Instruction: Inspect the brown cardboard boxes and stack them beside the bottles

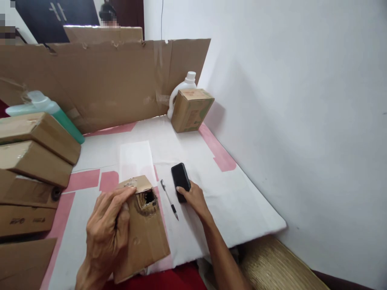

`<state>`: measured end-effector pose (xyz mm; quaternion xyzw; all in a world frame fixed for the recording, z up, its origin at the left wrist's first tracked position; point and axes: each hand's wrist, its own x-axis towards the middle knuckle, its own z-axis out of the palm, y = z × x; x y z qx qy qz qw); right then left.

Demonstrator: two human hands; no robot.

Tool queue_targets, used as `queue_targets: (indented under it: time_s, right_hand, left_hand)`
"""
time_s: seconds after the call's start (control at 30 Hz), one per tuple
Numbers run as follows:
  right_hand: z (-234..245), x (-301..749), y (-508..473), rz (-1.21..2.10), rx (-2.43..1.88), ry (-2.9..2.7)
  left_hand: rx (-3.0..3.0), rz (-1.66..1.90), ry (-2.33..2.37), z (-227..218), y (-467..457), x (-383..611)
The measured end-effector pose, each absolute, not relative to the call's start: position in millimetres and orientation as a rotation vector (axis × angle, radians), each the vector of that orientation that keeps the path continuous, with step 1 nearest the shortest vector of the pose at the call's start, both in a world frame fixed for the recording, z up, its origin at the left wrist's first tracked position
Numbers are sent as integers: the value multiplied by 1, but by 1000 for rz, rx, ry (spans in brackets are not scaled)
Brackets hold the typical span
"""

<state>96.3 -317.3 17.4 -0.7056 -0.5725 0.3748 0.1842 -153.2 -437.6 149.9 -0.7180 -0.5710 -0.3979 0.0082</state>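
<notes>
My left hand (105,229) grips a small brown cardboard box (145,233) with a torn hole in its face, holding it tilted over the near edge of the white and pink table cover (211,201). My right hand (193,197) rests on the near end of a black phone (180,177) that lies flat on the cover; its fingers are curled onto the phone. A pen (169,199) lies between the box and the phone. A white paper slip (136,161) lies just beyond the box.
A stack of flat cardboard boxes (30,161) fills the left, with a green bottle (51,110) behind it. A cardboard screen (105,80) stands at the back. A small carton (190,109) and white jug (184,86) sit by the wall. A woven mat (272,266) lies below.
</notes>
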Motion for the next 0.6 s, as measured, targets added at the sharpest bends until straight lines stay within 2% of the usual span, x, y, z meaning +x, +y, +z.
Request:
queue_targets:
  time_s: [0.1, 0.23, 0.33, 0.43, 0.6]
  right_hand:
    - [25, 97, -340, 1211, -1774, -1415]
    - [64, 107, -375, 1565, -1196, -796]
    - [101, 112, -397, 1750, -850, -751]
    - [130, 104, -417, 2110, -502, -705]
    - [145, 73, -444, 2565, -315, -500]
  left_hand:
    - [-2250, -1238, -1781, 150, -439, -153]
    - [-2247, -1238, -1772, 149, -439, -153]
    - [-2248, -1230, -1775, 149, -437, -153]
    - [-2232, -1233, -1781, 149, -437, -153]
    - [-2234, -1257, -1759, 149, -442, -152]
